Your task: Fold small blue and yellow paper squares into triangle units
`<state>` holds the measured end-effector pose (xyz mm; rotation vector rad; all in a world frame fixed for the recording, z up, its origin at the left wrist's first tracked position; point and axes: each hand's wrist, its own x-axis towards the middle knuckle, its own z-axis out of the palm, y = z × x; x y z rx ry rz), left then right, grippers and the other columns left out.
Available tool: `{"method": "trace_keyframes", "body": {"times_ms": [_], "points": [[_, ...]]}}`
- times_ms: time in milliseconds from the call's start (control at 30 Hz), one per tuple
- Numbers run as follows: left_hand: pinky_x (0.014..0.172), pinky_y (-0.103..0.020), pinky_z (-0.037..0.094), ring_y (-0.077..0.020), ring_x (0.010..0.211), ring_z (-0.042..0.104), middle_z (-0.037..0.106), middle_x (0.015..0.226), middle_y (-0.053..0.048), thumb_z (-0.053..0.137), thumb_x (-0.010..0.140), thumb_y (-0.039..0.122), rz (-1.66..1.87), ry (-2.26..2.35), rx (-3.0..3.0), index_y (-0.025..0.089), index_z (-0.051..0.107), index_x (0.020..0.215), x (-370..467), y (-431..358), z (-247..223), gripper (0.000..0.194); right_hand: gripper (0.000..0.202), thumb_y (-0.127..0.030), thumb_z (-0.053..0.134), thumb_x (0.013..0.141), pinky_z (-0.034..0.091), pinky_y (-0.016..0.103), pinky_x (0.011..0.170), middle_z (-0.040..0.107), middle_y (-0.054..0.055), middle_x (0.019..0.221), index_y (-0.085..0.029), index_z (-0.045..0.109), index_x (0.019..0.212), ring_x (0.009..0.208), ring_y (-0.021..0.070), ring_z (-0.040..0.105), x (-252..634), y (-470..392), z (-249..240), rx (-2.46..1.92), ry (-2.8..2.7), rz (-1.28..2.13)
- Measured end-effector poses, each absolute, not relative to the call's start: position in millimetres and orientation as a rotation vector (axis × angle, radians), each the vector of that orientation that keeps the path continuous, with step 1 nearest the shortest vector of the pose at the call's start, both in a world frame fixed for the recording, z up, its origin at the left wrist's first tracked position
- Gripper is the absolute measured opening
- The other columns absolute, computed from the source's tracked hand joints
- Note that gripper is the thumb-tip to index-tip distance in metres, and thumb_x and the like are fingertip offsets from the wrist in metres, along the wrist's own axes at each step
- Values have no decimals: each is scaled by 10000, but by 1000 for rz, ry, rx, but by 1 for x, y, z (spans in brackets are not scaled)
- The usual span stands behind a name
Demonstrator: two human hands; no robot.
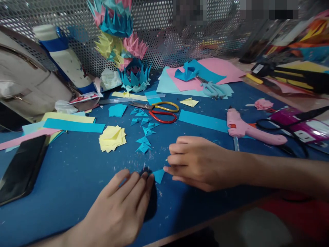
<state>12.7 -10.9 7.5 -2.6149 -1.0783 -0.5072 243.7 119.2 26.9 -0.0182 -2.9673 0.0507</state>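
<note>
A small piece of blue paper (pixel 159 176), partly folded into a pointed shape, lies between my two hands near the front of the blue table. The fingertips of my left hand (pixel 123 202) are closed at its left corner. From the right, my right hand (pixel 199 163) has its fingers curled, with fingertips at the paper's upper right corner. Just beyond are small folded blue paper pieces (pixel 144 144) in a loose column. A stack of yellow paper squares (pixel 112 138) sits to their left. Scissors with red and yellow handles (pixel 164 111) lie open behind them.
Blue and yellow paper strips (pixel 74 125) and a phone (pixel 23 168) lie at left. A pink glue gun (pixel 253 130) with its cord is at right, near a purple power strip (pixel 298 123). Behind stand a bottle (pixel 68 60) and a paper-petal tower (pixel 135 73) against perforated metal.
</note>
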Motion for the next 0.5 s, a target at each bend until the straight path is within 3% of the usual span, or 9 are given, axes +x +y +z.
{"method": "trace_keyframes", "body": {"times_ms": [200, 500], "points": [[861, -394, 321, -181, 721, 538, 641, 792, -25, 438, 1057, 203, -664, -1283, -2749, 132, 664, 1029, 8, 10, 3, 238, 348, -434, 437, 1044, 253, 323, 647, 608, 21, 828, -191, 630, 886, 773, 180, 429, 236, 123, 9, 33, -2846, -106], [763, -344, 287, -159, 764, 557, 671, 824, 27, 604, 964, 221, -889, -1672, -2872, 214, 649, 848, 8, 27, 7, 124, 184, -265, 519, 1012, 351, 273, 706, 636, 19, 822, -163, 638, 915, 778, 154, 462, 230, 120, 7, -192, -2808, 425]]}}
